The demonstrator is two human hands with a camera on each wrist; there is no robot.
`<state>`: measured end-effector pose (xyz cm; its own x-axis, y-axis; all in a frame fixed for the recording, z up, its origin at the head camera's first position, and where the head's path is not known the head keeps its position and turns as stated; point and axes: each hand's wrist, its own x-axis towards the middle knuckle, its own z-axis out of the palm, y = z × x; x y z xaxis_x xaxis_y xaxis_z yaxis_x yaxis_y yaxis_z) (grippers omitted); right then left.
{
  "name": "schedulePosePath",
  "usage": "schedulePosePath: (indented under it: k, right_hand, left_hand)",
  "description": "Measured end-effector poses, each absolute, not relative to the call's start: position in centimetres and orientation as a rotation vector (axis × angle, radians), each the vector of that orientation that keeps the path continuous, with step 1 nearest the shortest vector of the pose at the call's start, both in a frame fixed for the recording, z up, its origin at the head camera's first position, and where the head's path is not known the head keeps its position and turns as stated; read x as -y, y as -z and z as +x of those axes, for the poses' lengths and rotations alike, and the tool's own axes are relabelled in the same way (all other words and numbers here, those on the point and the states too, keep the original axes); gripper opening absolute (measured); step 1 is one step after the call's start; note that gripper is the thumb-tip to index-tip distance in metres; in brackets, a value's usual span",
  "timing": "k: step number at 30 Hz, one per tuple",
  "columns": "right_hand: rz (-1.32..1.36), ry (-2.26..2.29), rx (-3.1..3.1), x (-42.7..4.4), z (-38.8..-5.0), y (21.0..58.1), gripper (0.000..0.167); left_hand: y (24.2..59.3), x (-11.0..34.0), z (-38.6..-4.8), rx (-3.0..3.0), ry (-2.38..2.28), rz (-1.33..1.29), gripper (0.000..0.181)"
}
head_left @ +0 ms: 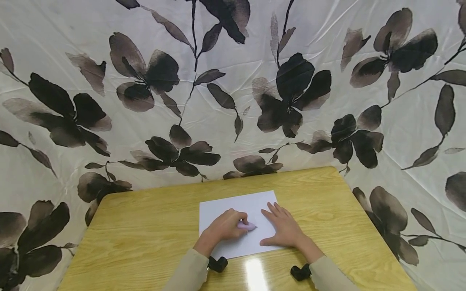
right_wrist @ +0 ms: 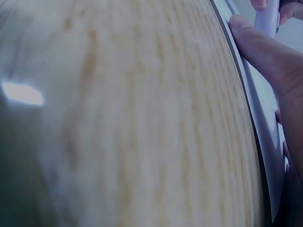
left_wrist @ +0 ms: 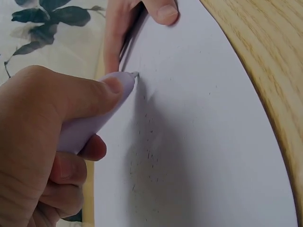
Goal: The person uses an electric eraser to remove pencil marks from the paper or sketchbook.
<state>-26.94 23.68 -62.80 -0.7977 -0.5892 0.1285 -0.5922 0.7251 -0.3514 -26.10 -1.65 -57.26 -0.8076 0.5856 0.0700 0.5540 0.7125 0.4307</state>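
Observation:
My left hand (head_left: pixel 226 224) grips a thick lavender pen (head_left: pixel 247 226), its thumb along the barrel and the other fingers curled beneath. The pen's narrow tip points toward my right hand and meets or nearly meets a white sheet of paper (head_left: pixel 214 212). Small dark specks and short strokes dot the sheet (left_wrist: pixel 199 142) in the left wrist view. Fingers spread, my right hand (head_left: pixel 284 227) rests flat on the sheet's right side. Its thumb lies near the sheet's front edge in the right wrist view, where part of the pen (right_wrist: pixel 267 20) also shows.
The sheet lies on a yellow wood-grain table (head_left: pixel 145 226). A white cloth with dark flowers (head_left: pixel 233 121) hangs behind and around the table. Black wrist mounts (head_left: pixel 217 264) sit at both sleeves. A bright reflection shows near the table's front.

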Motion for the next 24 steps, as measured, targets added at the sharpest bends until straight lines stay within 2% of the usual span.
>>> schedulePosePath:
  k: [24]
  right_hand:
    - [0.987, -0.581, 2.918, -23.57, -26.96, 62.96, 0.11]
  left_hand:
    - [57.41, 2.02, -25.8, -2.829, -0.651, 0.891, 0.014]
